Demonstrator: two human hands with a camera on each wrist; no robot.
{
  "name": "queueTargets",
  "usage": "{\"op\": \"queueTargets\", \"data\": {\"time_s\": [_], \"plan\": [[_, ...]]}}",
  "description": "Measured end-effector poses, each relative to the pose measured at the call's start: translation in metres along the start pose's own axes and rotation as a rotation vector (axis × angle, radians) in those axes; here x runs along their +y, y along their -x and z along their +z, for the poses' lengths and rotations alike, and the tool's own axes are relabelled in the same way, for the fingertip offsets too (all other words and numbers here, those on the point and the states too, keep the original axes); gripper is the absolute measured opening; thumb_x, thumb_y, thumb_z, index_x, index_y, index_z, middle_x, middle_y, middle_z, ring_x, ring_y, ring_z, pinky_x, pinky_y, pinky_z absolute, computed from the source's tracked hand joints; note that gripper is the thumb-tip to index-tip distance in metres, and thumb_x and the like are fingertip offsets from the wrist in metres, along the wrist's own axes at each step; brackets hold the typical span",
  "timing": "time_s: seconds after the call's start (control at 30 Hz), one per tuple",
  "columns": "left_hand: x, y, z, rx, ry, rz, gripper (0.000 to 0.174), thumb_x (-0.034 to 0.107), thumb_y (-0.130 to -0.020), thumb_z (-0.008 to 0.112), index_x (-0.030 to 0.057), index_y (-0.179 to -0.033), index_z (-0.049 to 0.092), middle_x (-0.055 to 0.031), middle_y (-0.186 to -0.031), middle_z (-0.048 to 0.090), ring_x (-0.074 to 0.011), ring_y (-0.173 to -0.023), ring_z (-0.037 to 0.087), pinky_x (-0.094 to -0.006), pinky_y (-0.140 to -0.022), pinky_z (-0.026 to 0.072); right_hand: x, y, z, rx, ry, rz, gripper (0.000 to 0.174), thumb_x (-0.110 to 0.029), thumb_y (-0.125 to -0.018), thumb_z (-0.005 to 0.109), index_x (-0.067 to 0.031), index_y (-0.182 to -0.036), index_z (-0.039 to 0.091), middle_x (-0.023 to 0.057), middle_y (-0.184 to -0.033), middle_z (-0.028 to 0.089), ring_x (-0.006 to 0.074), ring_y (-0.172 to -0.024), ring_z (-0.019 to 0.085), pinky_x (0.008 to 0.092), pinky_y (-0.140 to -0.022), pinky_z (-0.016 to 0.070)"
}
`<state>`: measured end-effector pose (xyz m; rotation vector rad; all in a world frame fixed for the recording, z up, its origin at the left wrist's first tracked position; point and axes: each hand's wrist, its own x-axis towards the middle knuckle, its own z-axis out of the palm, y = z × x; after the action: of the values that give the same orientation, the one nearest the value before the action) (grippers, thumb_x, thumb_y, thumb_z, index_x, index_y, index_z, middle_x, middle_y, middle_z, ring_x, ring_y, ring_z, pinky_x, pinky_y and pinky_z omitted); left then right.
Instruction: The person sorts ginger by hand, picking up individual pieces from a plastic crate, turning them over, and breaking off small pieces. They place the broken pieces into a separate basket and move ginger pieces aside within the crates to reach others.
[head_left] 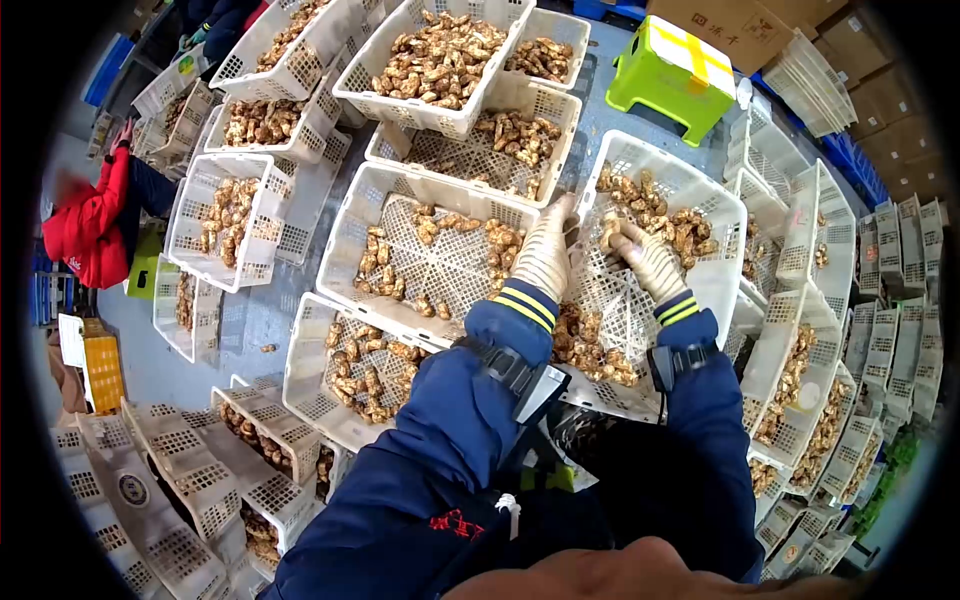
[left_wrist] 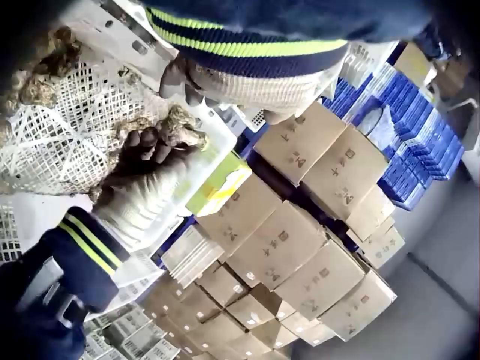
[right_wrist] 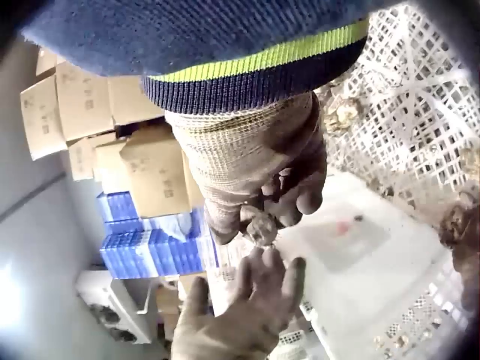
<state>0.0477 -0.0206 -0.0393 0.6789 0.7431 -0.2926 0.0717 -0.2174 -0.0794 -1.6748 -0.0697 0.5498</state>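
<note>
My gloved right hand (head_left: 645, 262) pinches a small brown-and-white mushroom (right_wrist: 261, 229) over a white plastic crate (head_left: 735, 290). In the left wrist view the right hand (left_wrist: 146, 180) has its dark-coated fingers curled at the mushroom (left_wrist: 181, 129). My gloved left hand (head_left: 545, 252) is at the same crate's left rim, its fingers spread and extended in the right wrist view, fingertips close to the held mushroom. Mushrooms (head_left: 690, 232) lie heaped at the crate's far end, and more mushrooms (head_left: 590, 350) lie at its near end, with bare lattice between.
Left of it stands a crate (head_left: 350, 230) with mushrooms along its sides; another crate (head_left: 300, 350) is nearer me. Stacked crates (head_left: 800, 360) line the right. Beyond are a green stool (head_left: 660, 85) and cardboard boxes (head_left: 720, 30). A person in red (head_left: 95, 230) is far left.
</note>
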Motion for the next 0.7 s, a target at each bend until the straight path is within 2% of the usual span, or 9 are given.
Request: {"op": "queueTargets", "data": {"time_s": [0.07, 0.1, 0.13, 0.17, 0.2, 0.27, 0.37, 0.53, 0.7], "plan": [[-0.01, -0.012, -0.012, -0.247, 0.05, -0.043, 0.026, 0.035, -0.091, 0.063, 0.0121, -0.103, 0.06, -0.0016, -0.086, 0.056, -0.014, -0.078, 0.054, -0.0313, -0.068, 0.0473, -0.03, 0.017, 0.0, -0.109, 0.087, -0.184, 0.046, -0.035, -0.096, 0.058, -0.0006, -0.126, 0.058, 0.006, -0.103, 0.068, 0.0099, -0.084, 0.06, 0.0261, -0.078, 0.0492], [-0.007, -0.003, -0.009, -0.369, 0.075, -0.068, 0.027, 0.035, -0.09, 0.064, 0.0116, -0.104, 0.06, -0.0017, -0.085, 0.056, -0.014, -0.076, 0.054, -0.0307, -0.064, 0.0478, -0.025, 0.012, -0.011, -0.008, 0.115, -0.181, 0.046, -0.037, -0.096, 0.057, -0.0012, -0.126, 0.058, 0.0054, -0.103, 0.068, 0.0106, -0.087, 0.06, 0.0268, -0.08, 0.0491], [-0.015, 0.006, 0.007, -0.157, 0.061, 0.052, 0.031, 0.036, -0.089, 0.066, 0.0104, -0.106, 0.06, -0.0012, -0.082, 0.058, -0.0123, -0.069, 0.054, -0.028, -0.056, 0.0463, -0.016, 0.002, -0.026, 0.092, 0.144, -0.181, 0.047, -0.039, -0.096, 0.056, -0.0017, -0.126, 0.059, 0.0048, -0.102, 0.069, 0.0114, -0.09, 0.061, 0.0276, -0.083, 0.0489], [-0.017, 0.001, 0.003, -0.222, 0.032, 0.015, 0.032, 0.034, -0.089, 0.066, 0.01, -0.108, 0.059, -0.0013, -0.083, 0.059, -0.0118, -0.07, 0.054, -0.0276, -0.057, 0.0465, 0.005, -0.011, -0.039, 0.285, 0.053, -0.077, 0.045, -0.037, -0.096, 0.056, -0.0021, -0.125, 0.059, 0.0058, -0.102, 0.07, 0.0157, -0.091, 0.062, 0.0298, -0.083, 0.049], [-0.017, -0.004, 0.0, -0.285, 0.004, -0.019, 0.032, 0.033, -0.088, 0.067, 0.0096, -0.109, 0.059, -0.0014, -0.083, 0.061, -0.0113, -0.07, 0.055, -0.0272, -0.059, 0.0467, 0.035, -0.023, -0.058, 0.465, 0.37, -0.227, 0.041, -0.03, -0.094, 0.057, -0.0029, -0.124, 0.06, 0.0098, -0.102, 0.07, 0.0235, -0.09, 0.065, 0.0326, -0.083, 0.0496], [-0.004, 0.011, 0.004, -0.213, -0.078, 0.023, 0.032, 0.029, -0.089, 0.065, 0.0089, -0.113, 0.059, -0.0019, -0.088, 0.063, -0.0111, -0.071, 0.055, -0.0257, -0.062, 0.0465, 0.052, -0.024, -0.068, 0.57, 0.671, 0.079, 0.04, -0.027, -0.092, 0.059, -0.0045, -0.124, 0.06, 0.0163, -0.106, 0.069, 0.0296, -0.093, 0.065, 0.0352, -0.086, 0.0492], [-0.005, 0.01, 0.003, -0.174, -0.042, 0.087, 0.034, 0.028, -0.09, 0.063, 0.0081, -0.117, 0.058, -0.003, -0.092, 0.062, -0.0114, -0.072, 0.054, -0.0255, -0.063, 0.0468, 0.076, -0.038, -0.059, 0.472, 0.921, 0.081, 0.044, -0.027, -0.088, 0.061, -0.0066, -0.127, 0.058, 0.0244, -0.117, 0.063, 0.0384, -0.108, 0.061, 0.043, -0.094, 0.0476], [-0.008, -0.001, 0.0, -0.178, -0.014, 0.114, 0.039, 0.022, -0.092, 0.059, 0.0043, -0.126, 0.054, -0.0053, -0.095, 0.06, -0.0128, -0.074, 0.052, -0.0295, -0.065, 0.0478, 0.077, -0.061, -0.013, 0.324, 1.211, 0.238, 0.063, -0.032, -0.081, 0.071, -0.0068, -0.135, 0.049, 0.0217, -0.118, 0.063, 0.0377, -0.109, 0.06, 0.0438, -0.094, 0.0478], [0.001, 0.005, 0.003, -0.223, -0.005, 0.099, 0.04, 0.019, -0.091, 0.058, 0.0026, -0.127, 0.052, -0.0071, -0.097, 0.057, -0.0136, -0.075, 0.05, -0.0303, -0.064, 0.0469, 0.084, -0.045, -0.03, 0.35, 0.829, -0.068, 0.055, -0.03, -0.084, 0.069, -0.0096, -0.133, 0.053, 0.0206, -0.116, 0.065, 0.0367, -0.107, 0.062, 0.0412, -0.091, 0.0496]]}}
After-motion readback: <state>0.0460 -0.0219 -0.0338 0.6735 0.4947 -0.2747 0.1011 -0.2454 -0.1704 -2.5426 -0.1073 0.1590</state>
